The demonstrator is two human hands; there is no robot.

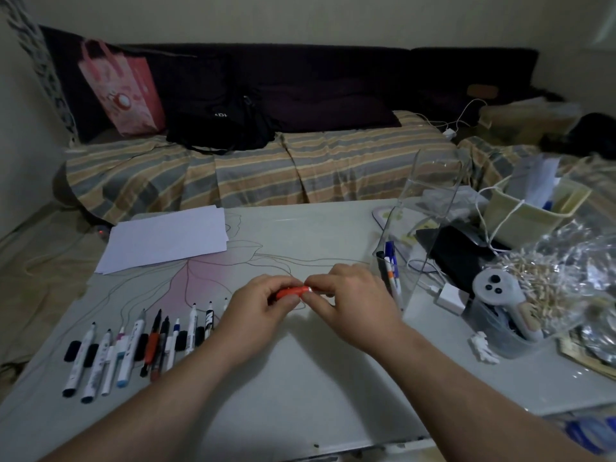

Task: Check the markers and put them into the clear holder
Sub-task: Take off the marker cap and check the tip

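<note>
Gripping a red marker, both hands meet mid-table.

A smooth, glossy table top is seen, faintly printed with thin lines and a pink patch. At its far left corner, matt white paper sheets are laid. At its right edge, a clear holder of glossy transparent plastic is stood, and crinkled shiny plastic wrap is heaped beside it. Beyond the table, striped woven cloth is draped, and a glossy pink bag is propped.
</note>
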